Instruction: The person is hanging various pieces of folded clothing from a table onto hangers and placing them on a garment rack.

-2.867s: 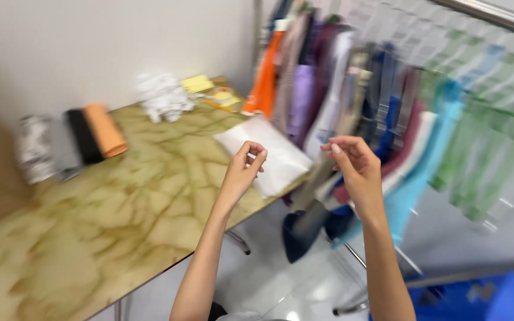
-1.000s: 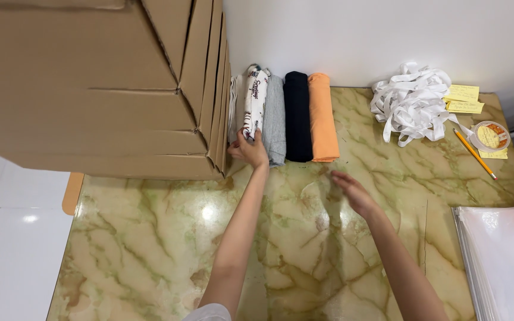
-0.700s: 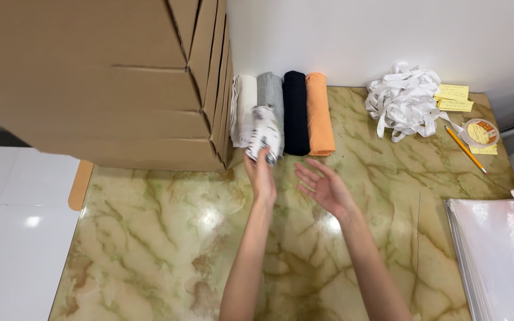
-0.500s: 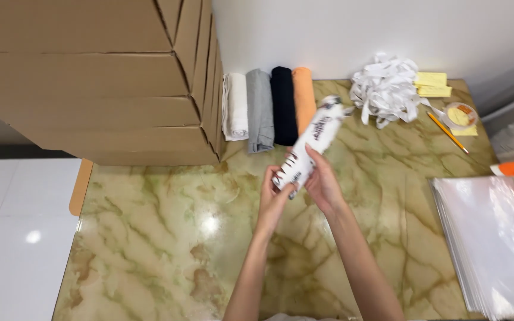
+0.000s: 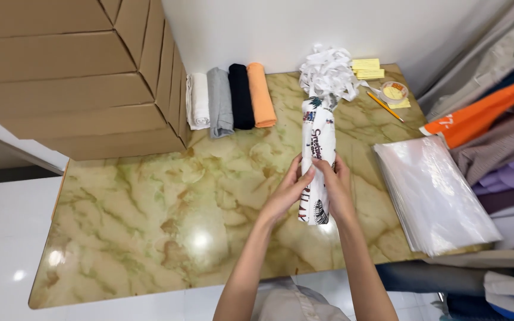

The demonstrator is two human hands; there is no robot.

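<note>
Boxes (image 5: 72, 71) of brown card fill the far left corner, stacked high and leaning over the table edge; they are the biggest thing you can see. Under them runs the green and yellow marble table (image 5: 150, 214), shiny, with a bright spot of light near the middle; on its right edge lies a pile of clear plastic bags (image 5: 435, 196), flat and see-through; past that, off the table, hang clothes (image 5: 495, 119) in orange, purple and grey.

Against the far wall sit four rolled cloths side by side, touching: white (image 5: 197, 101), grey (image 5: 219, 101), black (image 5: 241, 95) and orange (image 5: 261, 94); each one points away from you. To their right is a heap of white paper strips (image 5: 328, 71); then yellow sticky notes (image 5: 367, 66), a roll of tape (image 5: 394, 93) and an orange pencil (image 5: 385, 107), small and near the corner.

Now your hands; both hold the printed white rolled cloth (image 5: 317, 160), which is in the middle of the table, a bit to the right. Its long side runs straight away from you, with the far end just by the paper strips and the near end close to your wrists. Your left hand (image 5: 287, 193) wraps it from the left; your right hand (image 5: 335, 190) wraps it from the right; both are closed around the near half, fingers curled over the top and meeting there. Neither hand is nearer; the roll lies right between them.
</note>
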